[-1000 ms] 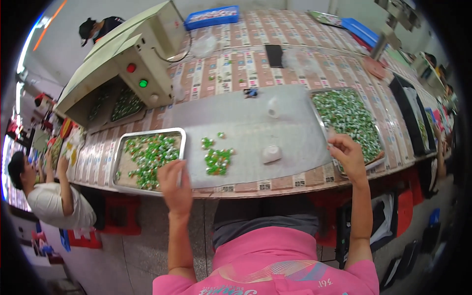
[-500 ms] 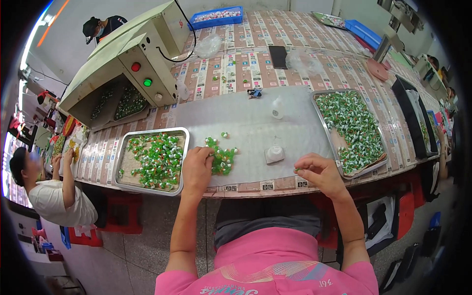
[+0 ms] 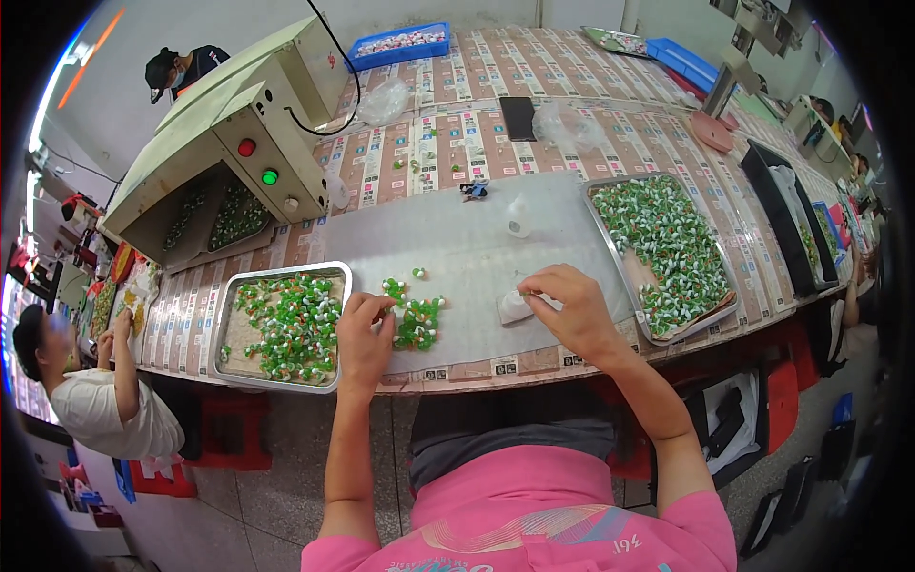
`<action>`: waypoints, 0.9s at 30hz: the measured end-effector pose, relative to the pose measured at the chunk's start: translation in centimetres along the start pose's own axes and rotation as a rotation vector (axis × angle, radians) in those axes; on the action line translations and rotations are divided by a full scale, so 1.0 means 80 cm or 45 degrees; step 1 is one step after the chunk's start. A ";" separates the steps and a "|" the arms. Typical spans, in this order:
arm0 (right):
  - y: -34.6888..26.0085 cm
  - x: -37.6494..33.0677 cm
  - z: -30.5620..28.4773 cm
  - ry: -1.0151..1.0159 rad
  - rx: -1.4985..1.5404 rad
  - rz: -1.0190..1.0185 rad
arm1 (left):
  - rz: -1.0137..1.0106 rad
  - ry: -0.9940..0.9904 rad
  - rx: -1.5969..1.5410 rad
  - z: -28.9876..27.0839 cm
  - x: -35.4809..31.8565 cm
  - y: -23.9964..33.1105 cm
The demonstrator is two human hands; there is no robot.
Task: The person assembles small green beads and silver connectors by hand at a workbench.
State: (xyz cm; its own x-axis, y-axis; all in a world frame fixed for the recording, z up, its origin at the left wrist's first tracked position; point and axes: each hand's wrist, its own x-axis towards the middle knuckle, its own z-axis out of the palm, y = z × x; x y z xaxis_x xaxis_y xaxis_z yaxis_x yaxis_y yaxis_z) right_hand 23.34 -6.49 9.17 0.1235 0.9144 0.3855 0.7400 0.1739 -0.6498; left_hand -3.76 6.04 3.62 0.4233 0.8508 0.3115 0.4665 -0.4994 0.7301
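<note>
Left hand (image 3: 364,336) rests curled on the small pile of green pieces (image 3: 412,315), just beside the left tray (image 3: 229,315) — right hand (image 3: 569,307) pinches a small white piece (image 3: 516,306) near the table's front edge, open grey mat (image 3: 457,243) beyond.

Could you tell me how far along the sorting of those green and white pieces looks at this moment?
Done so far: the left tray holds a partial layer of green and white pieces. In hand: the left hand rests at the small pile on the grey mat, while the right hand pinches a small white piece. Left: the right tray looks heaped, so much seems to remain.
</note>
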 end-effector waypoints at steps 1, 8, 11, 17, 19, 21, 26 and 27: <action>0.000 0.003 0.002 0.020 -0.078 -0.058 | 0.004 0.046 -0.084 -0.002 -0.002 0.000; 0.005 0.004 0.008 -0.043 -0.109 -0.028 | -0.201 0.040 -0.696 -0.007 -0.027 0.006; 0.006 0.001 0.010 0.015 -0.087 -0.046 | -0.285 -0.052 -1.105 0.003 -0.040 0.030; -0.017 -0.022 0.003 -0.095 0.421 0.240 | -0.379 -0.205 -1.341 0.035 -0.063 0.067; -0.026 -0.038 0.004 -0.198 0.702 0.473 | -0.617 -0.252 -1.555 0.051 -0.070 0.076; -0.033 -0.052 0.003 -0.209 0.799 0.565 | -0.682 -0.263 -1.589 0.063 -0.071 0.092; -0.032 -0.071 -0.006 -0.209 0.865 0.499 | -0.728 -0.342 -1.799 0.090 -0.076 0.114; -0.030 -0.073 -0.008 -0.179 0.792 0.424 | -0.730 -0.348 -1.795 0.094 -0.076 0.116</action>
State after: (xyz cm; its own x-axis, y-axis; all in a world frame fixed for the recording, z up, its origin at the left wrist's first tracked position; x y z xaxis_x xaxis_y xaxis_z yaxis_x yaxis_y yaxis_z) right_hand 21.26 -12.51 8.93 0.1596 0.9863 0.0407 0.1591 0.0150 -0.9871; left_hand 3.80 -5.01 3.91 0.6474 0.7344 -0.2039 -0.4091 0.5606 0.7199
